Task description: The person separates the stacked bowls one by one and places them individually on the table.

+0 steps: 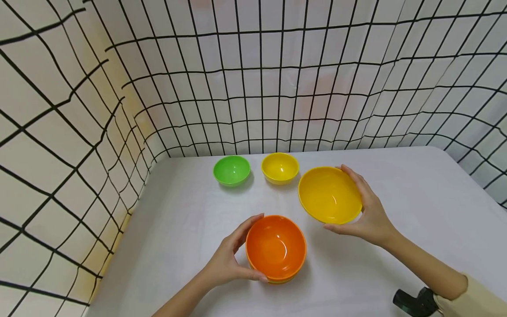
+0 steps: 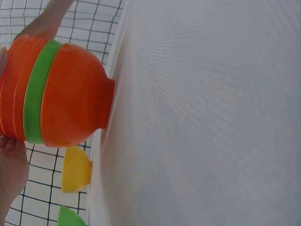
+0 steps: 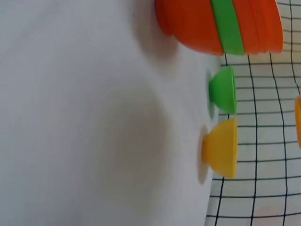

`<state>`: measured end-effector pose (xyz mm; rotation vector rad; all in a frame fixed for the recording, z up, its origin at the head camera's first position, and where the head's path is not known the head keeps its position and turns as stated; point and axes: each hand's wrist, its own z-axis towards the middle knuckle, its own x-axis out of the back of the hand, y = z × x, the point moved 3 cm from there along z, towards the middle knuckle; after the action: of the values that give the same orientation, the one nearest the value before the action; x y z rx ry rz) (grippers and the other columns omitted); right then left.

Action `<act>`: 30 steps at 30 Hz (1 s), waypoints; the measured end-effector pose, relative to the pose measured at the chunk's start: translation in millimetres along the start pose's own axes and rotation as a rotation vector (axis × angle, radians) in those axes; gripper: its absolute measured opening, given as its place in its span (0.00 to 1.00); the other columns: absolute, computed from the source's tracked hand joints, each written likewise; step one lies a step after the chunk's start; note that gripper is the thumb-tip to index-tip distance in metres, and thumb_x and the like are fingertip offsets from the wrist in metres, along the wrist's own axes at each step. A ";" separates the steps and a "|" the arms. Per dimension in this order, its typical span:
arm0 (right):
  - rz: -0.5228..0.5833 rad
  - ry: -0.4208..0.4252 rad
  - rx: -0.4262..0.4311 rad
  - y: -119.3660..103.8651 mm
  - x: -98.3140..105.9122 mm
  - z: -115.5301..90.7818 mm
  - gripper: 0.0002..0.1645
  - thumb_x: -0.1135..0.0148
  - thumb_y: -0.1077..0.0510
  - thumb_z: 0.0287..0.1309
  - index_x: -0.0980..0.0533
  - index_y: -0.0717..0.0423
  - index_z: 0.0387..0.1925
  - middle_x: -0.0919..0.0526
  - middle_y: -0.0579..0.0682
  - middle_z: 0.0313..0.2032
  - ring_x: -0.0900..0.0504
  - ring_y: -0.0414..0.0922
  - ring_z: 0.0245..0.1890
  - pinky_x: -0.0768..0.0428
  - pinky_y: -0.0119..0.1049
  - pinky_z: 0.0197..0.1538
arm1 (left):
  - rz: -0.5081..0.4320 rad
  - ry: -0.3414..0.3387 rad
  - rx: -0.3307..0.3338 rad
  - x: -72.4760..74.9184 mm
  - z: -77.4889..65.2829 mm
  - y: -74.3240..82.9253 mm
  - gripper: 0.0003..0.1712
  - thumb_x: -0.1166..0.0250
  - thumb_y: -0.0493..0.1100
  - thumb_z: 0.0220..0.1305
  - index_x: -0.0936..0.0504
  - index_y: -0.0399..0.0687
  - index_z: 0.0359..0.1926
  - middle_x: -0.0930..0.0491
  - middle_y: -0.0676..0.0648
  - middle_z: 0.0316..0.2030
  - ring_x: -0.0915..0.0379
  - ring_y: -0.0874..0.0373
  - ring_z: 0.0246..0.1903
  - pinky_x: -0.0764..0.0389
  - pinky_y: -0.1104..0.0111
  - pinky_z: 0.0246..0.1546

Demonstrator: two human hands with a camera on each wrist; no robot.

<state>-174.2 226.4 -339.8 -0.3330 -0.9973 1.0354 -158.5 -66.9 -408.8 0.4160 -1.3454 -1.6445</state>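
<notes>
My left hand curls round the near-left side of a stack of bowls, thumb in front and fingers behind. The top bowl is orange inside. Side-on in the left wrist view, the stack shows orange bowls with one green bowl between them. My right hand grips a large yellow bowl by its right side, thumb below and fingers at the far edge. This bowl is raised off the table and tilted, its inside facing the head camera. Only a sliver of the yellow bowl shows in the right wrist view.
At the back of the white table stand a small green bowl and a small yellow bowl, side by side. A black wire grid with white backing rises behind and to the left. A black device sits by the right sleeve.
</notes>
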 end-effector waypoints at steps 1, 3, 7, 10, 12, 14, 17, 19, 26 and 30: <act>-0.001 0.008 -0.013 2.5 1.9 -0.5 0.73 0.18 0.69 0.13 0.46 0.51 0.69 0.36 0.53 0.62 0.36 0.33 0.56 0.32 0.14 0.53 | -0.001 0.000 -0.001 -0.2 -0.1 -0.4 0.61 0.20 0.41 0.34 0.46 0.51 0.69 0.40 0.50 0.66 0.41 0.55 0.64 0.37 0.64 0.65; 0.001 0.023 -0.040 7.6 4.9 -1.1 0.73 0.19 0.70 0.13 0.46 0.50 0.69 0.36 0.53 0.62 0.36 0.34 0.55 0.32 0.14 0.52 | 0.002 0.001 -0.008 -0.2 0.0 -0.8 0.61 0.20 0.41 0.34 0.46 0.50 0.69 0.40 0.50 0.66 0.41 0.55 0.64 0.36 0.63 0.64; 0.009 0.035 -0.091 16.1 7.9 -1.9 0.72 0.19 0.71 0.14 0.46 0.49 0.69 0.36 0.52 0.62 0.35 0.35 0.55 0.32 0.14 0.51 | 0.000 0.001 -0.013 0.2 0.3 -1.1 0.61 0.20 0.40 0.34 0.46 0.50 0.69 0.40 0.50 0.66 0.41 0.55 0.64 0.36 0.63 0.64; 0.008 0.036 -0.112 21.4 8.1 -2.8 0.72 0.20 0.71 0.15 0.46 0.48 0.69 0.36 0.52 0.62 0.35 0.35 0.54 0.32 0.14 0.51 | -0.003 -0.001 -0.013 0.1 0.4 -0.9 0.61 0.20 0.40 0.33 0.46 0.50 0.69 0.40 0.50 0.66 0.41 0.55 0.64 0.37 0.63 0.64; 0.005 0.037 -0.126 24.8 7.7 -3.4 0.71 0.20 0.70 0.16 0.46 0.48 0.69 0.37 0.52 0.62 0.36 0.34 0.54 0.32 0.13 0.51 | -0.005 -0.002 -0.012 0.0 0.3 -0.9 0.61 0.20 0.40 0.33 0.46 0.50 0.69 0.40 0.50 0.66 0.41 0.55 0.64 0.36 0.63 0.64; -0.004 0.039 -0.141 28.0 7.2 -3.4 0.71 0.20 0.69 0.18 0.46 0.47 0.69 0.37 0.51 0.63 0.36 0.33 0.54 0.33 0.13 0.51 | -0.008 -0.002 -0.011 -0.3 0.2 -1.1 0.61 0.20 0.40 0.33 0.46 0.50 0.69 0.40 0.50 0.66 0.41 0.55 0.64 0.36 0.63 0.64; -0.035 0.042 -0.157 33.5 6.6 -1.2 0.69 0.20 0.67 0.21 0.46 0.45 0.69 0.37 0.51 0.63 0.37 0.31 0.54 0.34 0.12 0.50 | -0.009 -0.001 -0.010 -0.3 0.2 -1.4 0.61 0.20 0.40 0.34 0.46 0.50 0.69 0.40 0.50 0.66 0.41 0.54 0.64 0.36 0.63 0.64; -0.055 0.044 -0.168 37.9 6.3 1.6 0.68 0.20 0.65 0.23 0.46 0.45 0.69 0.37 0.50 0.63 0.37 0.30 0.53 0.35 0.11 0.50 | -0.010 -0.001 -0.008 -0.4 0.2 -1.2 0.61 0.20 0.41 0.34 0.46 0.51 0.69 0.40 0.50 0.66 0.41 0.54 0.64 0.37 0.64 0.64; -0.105 0.050 -0.236 59.1 6.4 13.6 0.65 0.21 0.59 0.30 0.48 0.46 0.70 0.37 0.52 0.64 0.35 0.44 0.55 0.39 0.11 0.50 | -0.009 0.000 -0.014 -0.6 -0.3 -0.3 0.61 0.20 0.40 0.34 0.46 0.51 0.69 0.40 0.49 0.67 0.41 0.54 0.64 0.37 0.64 0.65; -0.110 0.047 -0.257 72.2 6.4 20.1 0.63 0.22 0.57 0.33 0.49 0.49 0.70 0.38 0.56 0.63 0.36 0.53 0.56 0.40 0.12 0.48 | -0.016 0.003 -0.016 -0.4 -0.1 -0.8 0.61 0.20 0.40 0.34 0.46 0.50 0.69 0.40 0.48 0.67 0.41 0.54 0.64 0.37 0.64 0.65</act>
<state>-230.2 264.4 -372.8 -0.5052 -1.0966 0.7976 -158.5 -66.6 -409.7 0.4199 -1.3292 -1.6659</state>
